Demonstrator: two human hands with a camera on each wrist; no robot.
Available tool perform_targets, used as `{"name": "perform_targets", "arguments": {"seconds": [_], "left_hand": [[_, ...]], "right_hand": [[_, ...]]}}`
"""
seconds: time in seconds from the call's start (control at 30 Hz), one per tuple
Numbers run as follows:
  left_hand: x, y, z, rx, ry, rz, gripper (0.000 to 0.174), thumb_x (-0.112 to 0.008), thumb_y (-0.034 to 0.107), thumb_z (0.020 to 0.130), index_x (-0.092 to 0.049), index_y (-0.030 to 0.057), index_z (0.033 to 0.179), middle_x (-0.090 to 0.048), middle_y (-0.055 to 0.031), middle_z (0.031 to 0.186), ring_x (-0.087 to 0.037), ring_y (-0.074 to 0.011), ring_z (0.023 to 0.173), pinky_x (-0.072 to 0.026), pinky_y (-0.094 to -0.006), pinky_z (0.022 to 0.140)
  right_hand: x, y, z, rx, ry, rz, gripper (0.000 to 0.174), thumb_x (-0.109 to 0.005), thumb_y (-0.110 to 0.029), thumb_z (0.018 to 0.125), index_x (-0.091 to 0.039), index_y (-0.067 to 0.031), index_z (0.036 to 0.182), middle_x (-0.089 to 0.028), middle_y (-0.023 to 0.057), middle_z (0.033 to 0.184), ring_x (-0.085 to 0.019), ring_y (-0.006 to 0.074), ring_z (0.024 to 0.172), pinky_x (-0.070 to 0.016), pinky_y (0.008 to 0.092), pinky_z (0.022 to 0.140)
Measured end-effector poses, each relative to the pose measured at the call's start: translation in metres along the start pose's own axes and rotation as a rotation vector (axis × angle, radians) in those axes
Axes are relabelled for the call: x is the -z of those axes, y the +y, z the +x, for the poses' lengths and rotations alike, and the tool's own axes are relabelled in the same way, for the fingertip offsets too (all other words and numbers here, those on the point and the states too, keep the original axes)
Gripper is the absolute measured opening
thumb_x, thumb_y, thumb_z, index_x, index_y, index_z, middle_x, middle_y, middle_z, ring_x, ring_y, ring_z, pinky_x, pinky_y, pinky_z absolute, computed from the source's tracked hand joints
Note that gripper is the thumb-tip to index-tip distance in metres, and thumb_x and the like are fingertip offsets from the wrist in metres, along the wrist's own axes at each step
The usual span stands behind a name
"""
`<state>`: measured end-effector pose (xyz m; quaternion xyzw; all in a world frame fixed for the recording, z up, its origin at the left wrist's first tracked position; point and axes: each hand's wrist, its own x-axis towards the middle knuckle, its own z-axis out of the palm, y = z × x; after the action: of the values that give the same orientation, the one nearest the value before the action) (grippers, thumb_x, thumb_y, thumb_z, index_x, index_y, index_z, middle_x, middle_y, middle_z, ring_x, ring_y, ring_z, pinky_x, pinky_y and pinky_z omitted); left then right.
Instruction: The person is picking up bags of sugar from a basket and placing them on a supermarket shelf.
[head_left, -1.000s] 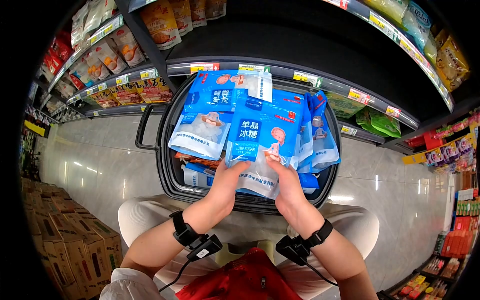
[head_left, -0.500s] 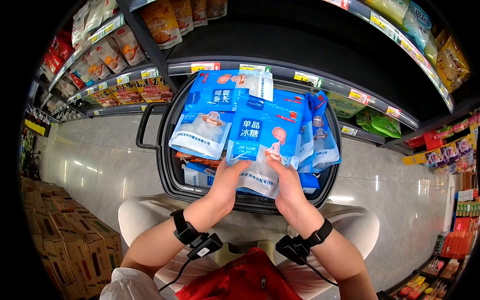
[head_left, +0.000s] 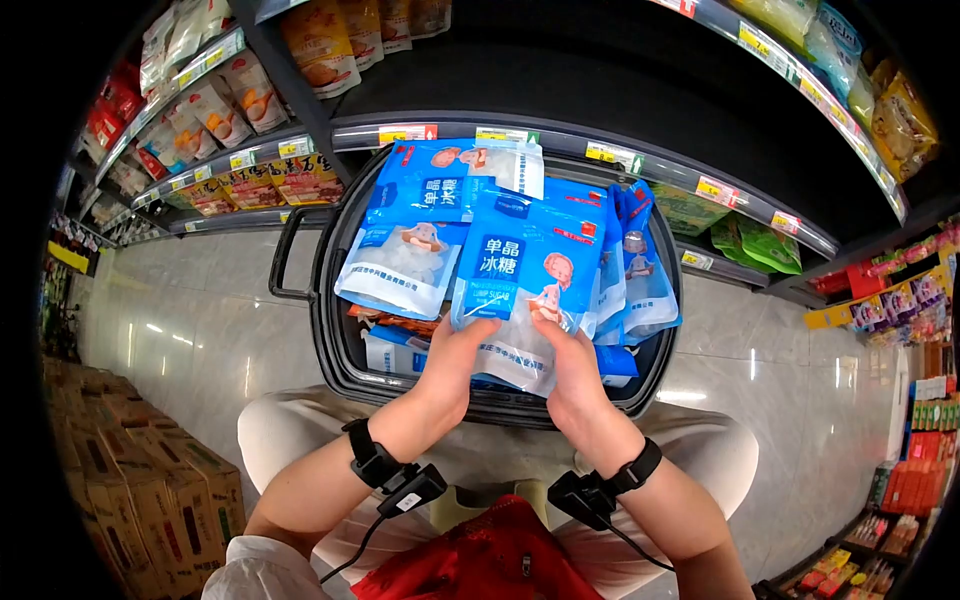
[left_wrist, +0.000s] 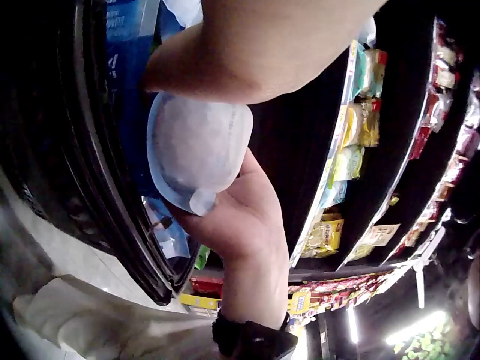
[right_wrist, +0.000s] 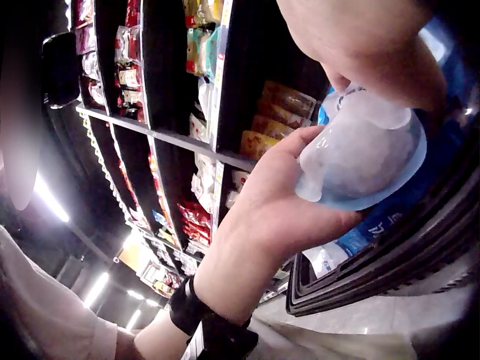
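A blue and white bag of lump sugar (head_left: 530, 265) is held in both hands over a black basket (head_left: 325, 345). My left hand (head_left: 450, 360) grips its lower left edge, thumb on the front. On the lower right edge my right hand (head_left: 577, 368) grips it the same way; the other fingers are hidden behind the bag in the head view. Both wrist views show the bag's pale rounded bottom (left_wrist: 199, 142) between the two palms. More sugar bags (head_left: 405, 265) like it fill the basket, some leaning on the right side (head_left: 645, 280).
Dark shelves with price tags (head_left: 615, 157) stand right behind the basket. Yellow pouches (head_left: 320, 50) sit on the upper left shelf. Cardboard boxes (head_left: 150, 480) are stacked at lower left. The basket's handle (head_left: 290, 250) sticks out left over the tiled floor (head_left: 210, 310).
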<state>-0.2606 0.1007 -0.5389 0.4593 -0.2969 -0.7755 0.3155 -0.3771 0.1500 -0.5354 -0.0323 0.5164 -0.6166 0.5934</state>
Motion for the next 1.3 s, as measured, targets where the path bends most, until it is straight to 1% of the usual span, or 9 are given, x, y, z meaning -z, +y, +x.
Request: {"name": "perform_targets", "arguments": {"seconds": [0.07,0.27,0.37,0.6,0.8,1.0,1.1,1.3], "left_hand": [[-0.0029,0.0007,0.0002,0.007,0.016,-0.044,0.029,-0.055,0.011,0.075,-0.05,0.0048,0.103,-0.055,-0.005,0.094,-0.051,-0.0148,0.089,-0.0381,-0.0292,0.079],[-0.0086,0.0043,-0.0025,-0.005,0.049,-0.041,0.028,-0.055,0.012,0.074,-0.052,0.0049,0.1,-0.056,-0.0049,0.094,-0.051,-0.0144,0.087,-0.0388,-0.0288,0.078],[-0.0067,0.0027,-0.0009,0.013,0.039,-0.04,0.028,-0.056,0.012,0.074,-0.052,0.0052,0.1,-0.056,-0.0045,0.093,-0.052,-0.0143,0.087,-0.0385,-0.0286,0.078],[-0.0048,0.0022,-0.0028,0.006,0.03,-0.031,0.029,-0.056,0.012,0.074,-0.051,0.0053,0.101,-0.056,-0.0044,0.092,-0.052,-0.0144,0.087,-0.0385,-0.0287,0.078],[-0.0024,0.0007,-0.0016,-0.015,0.028,-0.031,0.028,-0.056,0.012,0.074,-0.051,0.0051,0.1,-0.056,-0.0047,0.093,-0.051,-0.0144,0.088,-0.038,-0.0286,0.079],[-0.0024,0.0015,-0.002,0.002,0.033,-0.031,0.027,-0.056,0.012,0.074,-0.051,0.0053,0.1,-0.056,-0.0046,0.092,-0.051,-0.0142,0.088,-0.0379,-0.0285,0.079],[-0.0024,0.0029,-0.0032,-0.006,0.003,-0.029,0.026,-0.055,0.012,0.075,-0.051,0.0054,0.1,-0.056,-0.0045,0.092,-0.051,-0.0141,0.087,-0.0381,-0.0285,0.079],[-0.0021,0.0031,-0.0041,0.002,0.001,-0.037,0.027,-0.054,0.012,0.075,-0.051,0.0051,0.101,-0.056,-0.0047,0.094,-0.051,-0.0144,0.089,-0.0388,-0.0289,0.079]], "right_hand": [[0.0028,0.0067,0.0017,0.07,0.033,-0.011,0.041,-0.059,-0.017,0.078,-0.043,-0.0012,0.113,-0.051,0.0095,0.107,-0.049,0.0185,0.098,-0.0381,0.0309,0.083],[0.0069,0.0043,0.0033,0.038,-0.039,-0.012,0.045,-0.06,-0.018,0.078,-0.04,-0.0015,0.115,-0.051,0.0096,0.108,-0.049,0.0185,0.099,-0.038,0.0307,0.084],[0.0055,0.0049,0.002,0.053,0.001,-0.012,0.046,-0.06,-0.018,0.077,-0.04,-0.0015,0.115,-0.051,0.0095,0.108,-0.049,0.0185,0.099,-0.0378,0.0307,0.084],[0.0086,0.0098,0.0047,0.057,0.011,0.003,0.047,-0.061,-0.019,0.077,-0.04,-0.0015,0.115,-0.051,0.0095,0.108,-0.049,0.0181,0.098,-0.0375,0.0307,0.084],[0.0046,0.007,0.0012,0.044,0.015,0.001,0.044,-0.06,-0.018,0.077,-0.041,-0.0019,0.114,-0.051,0.0089,0.107,-0.05,0.0172,0.097,-0.0376,0.0304,0.084],[0.0032,0.0065,0.0006,0.058,0.017,-0.006,0.04,-0.059,-0.017,0.078,-0.043,-0.0023,0.112,-0.052,0.0084,0.106,-0.05,0.017,0.096,-0.0388,0.0303,0.082],[0.0016,0.0053,-0.0004,0.049,0.024,-0.004,0.039,-0.059,-0.016,0.079,-0.043,-0.0024,0.112,-0.052,0.0083,0.106,-0.05,0.0171,0.096,-0.0392,0.0302,0.081],[0.0018,0.0063,0.001,0.074,-0.002,0.001,0.038,-0.058,-0.015,0.079,-0.044,-0.0024,0.111,-0.052,0.0081,0.105,-0.051,0.0171,0.095,-0.0395,0.0303,0.081]]}}
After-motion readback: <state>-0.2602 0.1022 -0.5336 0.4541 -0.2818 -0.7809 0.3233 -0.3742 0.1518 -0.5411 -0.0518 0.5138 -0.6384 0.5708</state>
